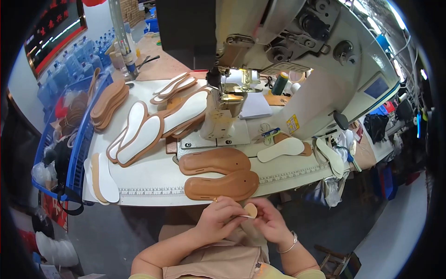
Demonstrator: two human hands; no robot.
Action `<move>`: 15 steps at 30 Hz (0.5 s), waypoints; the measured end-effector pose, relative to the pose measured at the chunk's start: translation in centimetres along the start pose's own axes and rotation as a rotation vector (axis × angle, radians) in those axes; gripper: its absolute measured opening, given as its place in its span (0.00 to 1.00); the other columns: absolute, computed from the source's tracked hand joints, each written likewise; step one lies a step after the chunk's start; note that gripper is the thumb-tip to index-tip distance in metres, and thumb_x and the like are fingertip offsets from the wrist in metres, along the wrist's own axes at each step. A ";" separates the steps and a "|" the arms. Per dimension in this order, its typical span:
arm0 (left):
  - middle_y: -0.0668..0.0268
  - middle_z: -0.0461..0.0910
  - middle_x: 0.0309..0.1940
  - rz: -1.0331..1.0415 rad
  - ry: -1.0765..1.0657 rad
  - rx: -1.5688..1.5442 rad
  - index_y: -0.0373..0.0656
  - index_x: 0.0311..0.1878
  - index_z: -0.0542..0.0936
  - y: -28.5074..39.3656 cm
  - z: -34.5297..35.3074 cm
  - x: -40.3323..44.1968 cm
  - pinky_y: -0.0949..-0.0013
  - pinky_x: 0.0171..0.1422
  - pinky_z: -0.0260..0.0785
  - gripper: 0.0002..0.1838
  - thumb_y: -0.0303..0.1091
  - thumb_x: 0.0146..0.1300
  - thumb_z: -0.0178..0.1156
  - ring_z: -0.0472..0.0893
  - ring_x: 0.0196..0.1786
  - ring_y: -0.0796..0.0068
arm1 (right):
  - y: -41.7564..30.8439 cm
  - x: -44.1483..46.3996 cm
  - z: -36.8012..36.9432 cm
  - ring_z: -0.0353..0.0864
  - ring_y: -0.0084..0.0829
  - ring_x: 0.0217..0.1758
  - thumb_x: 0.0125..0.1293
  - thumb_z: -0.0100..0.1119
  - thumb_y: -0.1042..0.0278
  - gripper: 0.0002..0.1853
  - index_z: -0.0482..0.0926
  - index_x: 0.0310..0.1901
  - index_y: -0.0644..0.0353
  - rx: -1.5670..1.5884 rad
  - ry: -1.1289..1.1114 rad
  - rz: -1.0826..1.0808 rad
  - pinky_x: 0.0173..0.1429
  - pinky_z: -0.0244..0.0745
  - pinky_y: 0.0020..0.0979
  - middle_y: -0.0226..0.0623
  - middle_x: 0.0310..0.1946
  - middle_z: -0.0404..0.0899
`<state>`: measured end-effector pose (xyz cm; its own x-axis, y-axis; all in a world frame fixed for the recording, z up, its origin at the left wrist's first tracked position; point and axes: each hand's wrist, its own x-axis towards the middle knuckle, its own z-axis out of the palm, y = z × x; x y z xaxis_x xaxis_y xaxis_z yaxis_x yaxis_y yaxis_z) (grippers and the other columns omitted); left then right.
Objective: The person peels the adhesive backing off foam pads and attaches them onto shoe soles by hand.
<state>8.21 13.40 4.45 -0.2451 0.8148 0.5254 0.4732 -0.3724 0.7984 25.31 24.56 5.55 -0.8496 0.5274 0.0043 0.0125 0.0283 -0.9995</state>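
Observation:
In front of the table edge, my left hand (221, 220) pinches a small tan piece (251, 210) with a rounded end and a pale edge. My right hand (270, 222), slightly blurred, has its fingers curled round the other side of this piece. Part of the piece is hidden by my fingers. Just beyond my hands, two brown insoles (223, 185) lie side by side at the table edge, each with a slot and a small dark hole. A sewing machine (227, 102) stands behind them.
White-topped insoles (141, 139) with brown rims lie at left, near a brown stack (109, 104). A blue basket (86, 139) flanks the table. Scissors (269, 133) and a pale sole piece (280, 149) lie right of the machine. A ruler strip (288, 175) runs along the front edge.

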 end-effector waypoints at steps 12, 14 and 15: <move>0.69 0.77 0.32 -0.492 0.279 -0.595 0.35 0.39 0.79 -0.1 0.0 -1.8 0.80 0.42 0.70 0.03 0.22 0.63 0.63 0.76 0.37 0.84 | 3.1 -0.5 -4.3 0.83 0.32 0.48 0.59 0.58 0.88 0.09 0.81 0.39 0.65 -0.120 -0.066 -0.019 0.54 0.77 0.28 0.41 0.44 0.82; 0.69 0.77 0.32 -0.501 0.141 -0.463 0.36 0.37 0.80 0.2 0.4 -2.1 0.80 0.39 0.70 0.03 0.23 0.62 0.64 0.76 0.34 0.86 | 2.1 -1.4 -4.7 0.78 0.34 0.58 0.61 0.57 0.88 0.13 0.79 0.46 0.64 -0.008 -0.034 0.164 0.61 0.73 0.30 0.44 0.56 0.77; 0.69 0.77 0.32 -0.450 0.092 -0.434 0.35 0.38 0.80 0.4 0.8 -2.0 0.80 0.38 0.70 0.03 0.23 0.62 0.64 0.76 0.34 0.86 | 1.6 -1.7 -5.1 0.71 0.36 0.66 0.62 0.59 0.82 0.17 0.76 0.53 0.63 0.081 -0.065 0.095 0.66 0.68 0.33 0.45 0.64 0.70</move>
<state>9.60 11.93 3.48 -0.4210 0.8994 0.1179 -0.0745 -0.1638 0.9837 29.42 28.03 4.08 -0.8789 0.4685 -0.0900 0.0542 -0.0894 -0.9945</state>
